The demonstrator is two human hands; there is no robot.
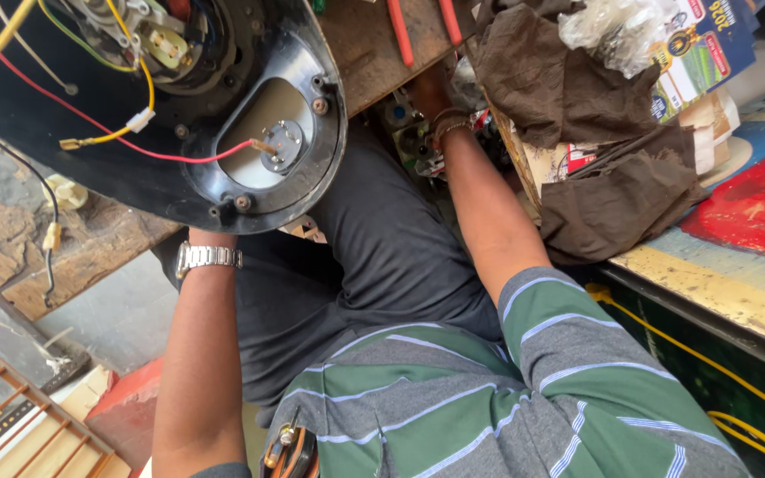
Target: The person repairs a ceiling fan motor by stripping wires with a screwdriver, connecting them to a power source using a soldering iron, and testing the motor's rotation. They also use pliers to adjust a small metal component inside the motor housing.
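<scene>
A round black appliance housing (312, 106) lies open-side up on the worn bench at the upper left, with red and yellow wires (148, 115) and a small metal terminal plate (283, 144) inside. My left arm rises under its lower rim; a metal wristwatch (208, 257) shows, but the hand itself is hidden behind the housing. My right hand (431, 88) reaches forward under a wooden board (369, 49) into a cluttered gap full of small parts (409, 133). Only the back of that hand and a bracelet show, and the fingers are hidden.
Red-handled pliers (400, 31) lie on the wooden board. Brown cloths (560, 80) and crumpled clear plastic (613, 26) cover the bench on the right, beside red plastic sheeting (759, 204). A yellow cable (737, 389) runs along the bench's dark side. A wooden rack (11, 416) stands at the lower left.
</scene>
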